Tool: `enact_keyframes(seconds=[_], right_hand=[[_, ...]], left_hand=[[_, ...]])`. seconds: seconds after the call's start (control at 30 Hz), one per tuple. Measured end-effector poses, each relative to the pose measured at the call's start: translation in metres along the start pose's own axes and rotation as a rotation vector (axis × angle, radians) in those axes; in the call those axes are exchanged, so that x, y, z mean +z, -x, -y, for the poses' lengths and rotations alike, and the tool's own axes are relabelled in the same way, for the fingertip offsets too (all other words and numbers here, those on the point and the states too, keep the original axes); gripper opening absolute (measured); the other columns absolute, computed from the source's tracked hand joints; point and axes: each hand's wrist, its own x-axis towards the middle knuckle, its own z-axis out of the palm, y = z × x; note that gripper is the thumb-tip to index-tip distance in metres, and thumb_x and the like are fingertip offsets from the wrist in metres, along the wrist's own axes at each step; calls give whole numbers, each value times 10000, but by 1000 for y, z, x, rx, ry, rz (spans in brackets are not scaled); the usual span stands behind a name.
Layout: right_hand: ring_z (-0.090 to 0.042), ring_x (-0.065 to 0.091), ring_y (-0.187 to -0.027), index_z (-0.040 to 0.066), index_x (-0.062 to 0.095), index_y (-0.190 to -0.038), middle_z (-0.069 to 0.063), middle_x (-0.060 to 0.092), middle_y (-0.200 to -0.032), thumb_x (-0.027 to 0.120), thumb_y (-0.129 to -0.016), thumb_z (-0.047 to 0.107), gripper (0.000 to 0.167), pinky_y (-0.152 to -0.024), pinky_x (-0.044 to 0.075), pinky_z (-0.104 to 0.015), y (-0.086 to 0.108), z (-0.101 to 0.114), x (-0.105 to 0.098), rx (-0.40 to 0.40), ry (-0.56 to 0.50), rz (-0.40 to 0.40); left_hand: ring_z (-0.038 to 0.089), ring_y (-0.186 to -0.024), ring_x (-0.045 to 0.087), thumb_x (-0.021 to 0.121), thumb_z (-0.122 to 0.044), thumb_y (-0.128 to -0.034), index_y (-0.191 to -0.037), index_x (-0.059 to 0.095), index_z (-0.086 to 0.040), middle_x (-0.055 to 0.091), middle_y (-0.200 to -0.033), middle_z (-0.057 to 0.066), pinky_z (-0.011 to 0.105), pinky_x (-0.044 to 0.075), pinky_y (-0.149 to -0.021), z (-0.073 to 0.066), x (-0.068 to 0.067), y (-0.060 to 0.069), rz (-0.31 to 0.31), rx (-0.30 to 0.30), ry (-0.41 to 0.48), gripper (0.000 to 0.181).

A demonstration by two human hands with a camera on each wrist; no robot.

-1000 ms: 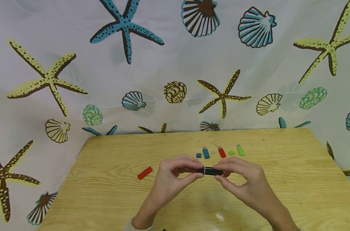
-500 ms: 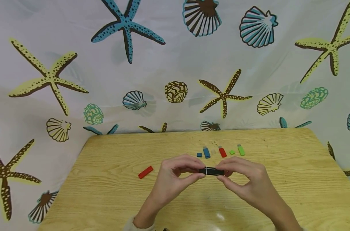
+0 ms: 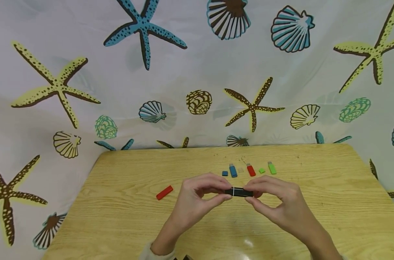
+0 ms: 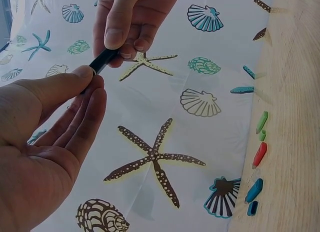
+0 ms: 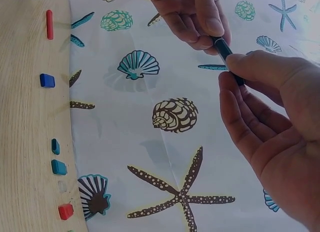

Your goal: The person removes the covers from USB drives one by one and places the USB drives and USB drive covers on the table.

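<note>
Black, slim, plastic-looking stick (image 3: 242, 192) above yellowish wooden table (image 3: 119, 220); left hand (image 3: 192, 202) pinches its 9-o'clock end, right hand (image 3: 288, 206) its 3-o'clock end, probably for steadiness. Red rectangular bar (image 3: 165, 192) lies toward 9 o'clock.

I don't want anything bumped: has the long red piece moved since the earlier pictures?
No. Against the table in the head view, the long red piece, left of the left hand, lies in the same spot.

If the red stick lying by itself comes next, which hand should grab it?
Probably the left hand: it's nearer the red stick. Both hands pinch the black stick, though, so the right hand would have to hold that alone first.
</note>
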Motion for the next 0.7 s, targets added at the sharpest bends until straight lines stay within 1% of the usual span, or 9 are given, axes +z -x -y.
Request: enact_keyframes(seconds=[0.43, 0.7], right_hand=[[-92, 685, -818, 158, 777, -1057, 18, 739, -1044, 833, -804, -75, 348, -743, 584, -210, 1, 0, -1, 2, -10, 7], [-98, 694, -822, 148, 779, -1054, 6, 741, -1046, 838, -793, -83, 353, -749, 585, -205, 1, 0, -1, -2, -3, 3]], left_hand=[[236, -922, 733, 776, 51, -879, -1030, 771, 13, 729, -1033, 129, 394, 635, -799, 0, 0, 0, 6, 18, 4, 156], [248, -929, 732, 773, 57, -879, -1020, 775, 18, 732, -1033, 135, 399, 635, -800, -2, 1, 0, 8, 17, 0, 146]])
